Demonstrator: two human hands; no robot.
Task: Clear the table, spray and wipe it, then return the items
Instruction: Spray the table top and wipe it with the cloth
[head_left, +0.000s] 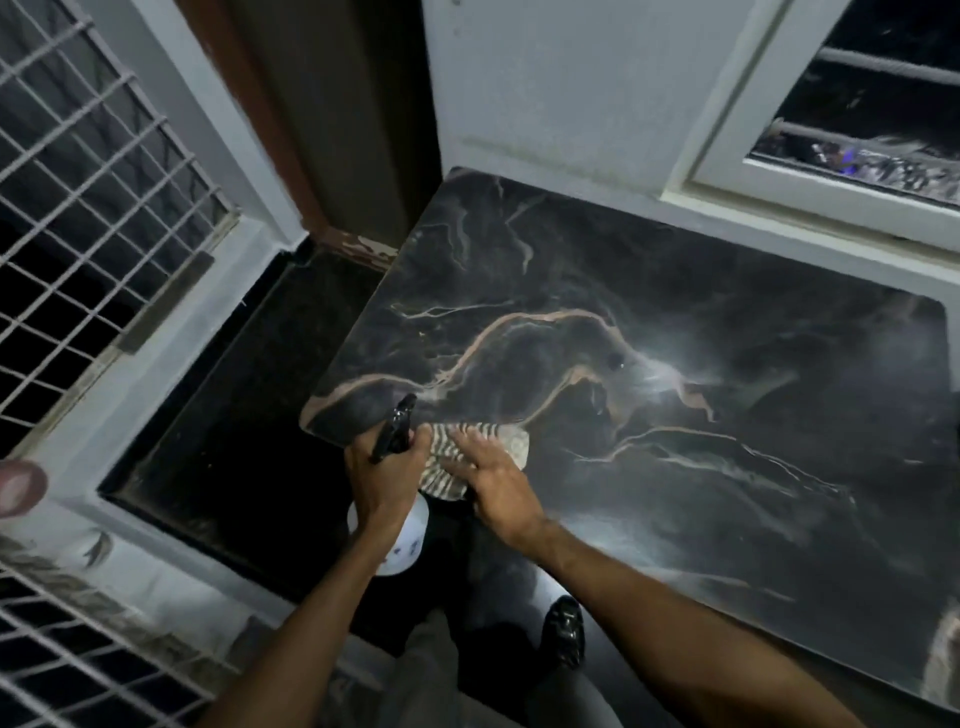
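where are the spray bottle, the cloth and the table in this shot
spray bottle (393, 434): head view, on its black trigger head
cloth (511, 440): head view, on its striped far edge
table (727, 338): head view, on bare marble top

Home: marble table (675, 312), grilled window (78, 208)

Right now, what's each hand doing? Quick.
Left hand: closed around the spray bottle.
Right hand: open, palm flat on the striped cloth, pressing it onto the table.

1 cloth (475, 457), 1 spray btl (397, 525), 1 table (675, 322).
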